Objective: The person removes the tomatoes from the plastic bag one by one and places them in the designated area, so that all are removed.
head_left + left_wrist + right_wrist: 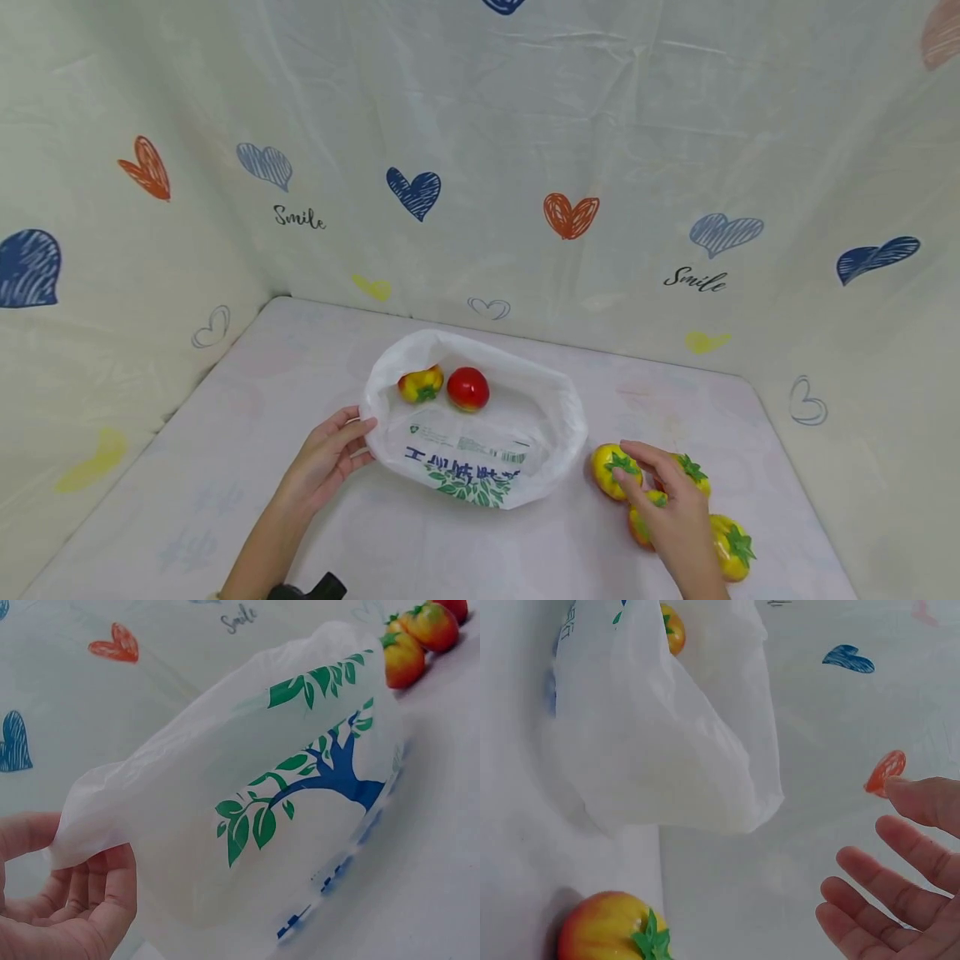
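- White plastic bag [570, 425] sits on the table [390, 550] with its mouth spread wide; 2 fruits lie inside it, a red fruit [468, 389] and, just beside it, a yellow-red fruit [417, 387].
- Left hand [330, 462] has its thumb and curled fingers clamped on the rim at the bag's left end. That light pinch suits thin film: draw the rim gently outward, since a hard tug could drag the bag or fold the mouth.
- Right hand [678, 504] hangs over 4 more fruits to the right of the bag; its fingers are apart, with nothing between them. I cannot tell whether a fingertip touches the nearest yellow fruit [604, 477].
- The step in hand looks like picking up that fruit. Set the thumb and fingers on opposite flanks, below the green top, because the skin looks smooth and could slip.
- Lift straight up first: the lower yellow fruit [640, 528] sits close by and might roll if nudged. The far yellow fruit [696, 477] and outer yellow fruit [724, 546] are near too.
- Clear the bag's right rim before letting go, and release low inside.
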`<action>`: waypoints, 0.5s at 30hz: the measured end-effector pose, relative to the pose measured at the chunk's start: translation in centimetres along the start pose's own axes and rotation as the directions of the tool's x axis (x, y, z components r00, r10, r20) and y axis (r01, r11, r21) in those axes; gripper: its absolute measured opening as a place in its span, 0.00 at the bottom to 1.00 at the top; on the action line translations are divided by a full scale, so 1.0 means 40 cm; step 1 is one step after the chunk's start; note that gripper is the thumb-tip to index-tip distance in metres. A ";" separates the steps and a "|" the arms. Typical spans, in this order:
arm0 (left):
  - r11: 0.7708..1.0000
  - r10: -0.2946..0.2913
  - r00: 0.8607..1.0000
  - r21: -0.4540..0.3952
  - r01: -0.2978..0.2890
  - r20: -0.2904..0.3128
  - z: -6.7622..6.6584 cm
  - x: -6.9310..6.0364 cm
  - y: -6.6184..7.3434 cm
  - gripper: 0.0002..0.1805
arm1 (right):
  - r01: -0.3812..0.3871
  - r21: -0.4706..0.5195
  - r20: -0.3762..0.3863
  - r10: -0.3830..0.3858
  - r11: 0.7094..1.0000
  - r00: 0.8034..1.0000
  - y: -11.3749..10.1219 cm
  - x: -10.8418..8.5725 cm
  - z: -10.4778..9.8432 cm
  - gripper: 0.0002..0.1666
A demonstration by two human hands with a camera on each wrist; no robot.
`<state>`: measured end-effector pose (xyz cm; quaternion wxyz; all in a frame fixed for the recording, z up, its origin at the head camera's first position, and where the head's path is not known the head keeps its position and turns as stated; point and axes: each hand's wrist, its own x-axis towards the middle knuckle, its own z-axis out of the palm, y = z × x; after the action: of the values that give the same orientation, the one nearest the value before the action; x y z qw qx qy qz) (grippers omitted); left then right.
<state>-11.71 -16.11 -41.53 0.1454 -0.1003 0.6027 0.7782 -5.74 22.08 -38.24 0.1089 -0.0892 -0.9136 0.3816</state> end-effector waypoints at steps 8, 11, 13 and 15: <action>1.000 0.003 1.000 -0.006 -0.003 0.008 -0.002 -0.001 0.001 0.23 | 0.158 0.000 -0.007 -0.158 0.987 0.987 -0.038 0.007 0.033 0.20; 1.000 0.004 1.000 -0.002 -0.004 0.009 -0.002 -0.001 0.000 0.24 | 0.178 0.005 0.015 -0.178 0.984 0.984 -0.055 0.012 0.042 0.20; 1.000 0.007 1.000 0.001 -0.007 0.011 -0.002 -0.002 0.000 0.25 | 0.193 0.025 0.033 -0.194 0.981 0.981 -0.066 0.016 0.047 0.20; 1.000 0.008 1.000 0.002 -0.008 0.011 -0.002 -0.002 0.000 0.25 | 0.209 0.036 0.048 -0.211 0.977 0.976 -0.078 0.021 0.053 0.20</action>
<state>-11.64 -16.20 -41.54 0.1458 -0.0935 0.6032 0.7786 -7.35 18.69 -37.32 0.1265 0.0192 -0.9144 0.3841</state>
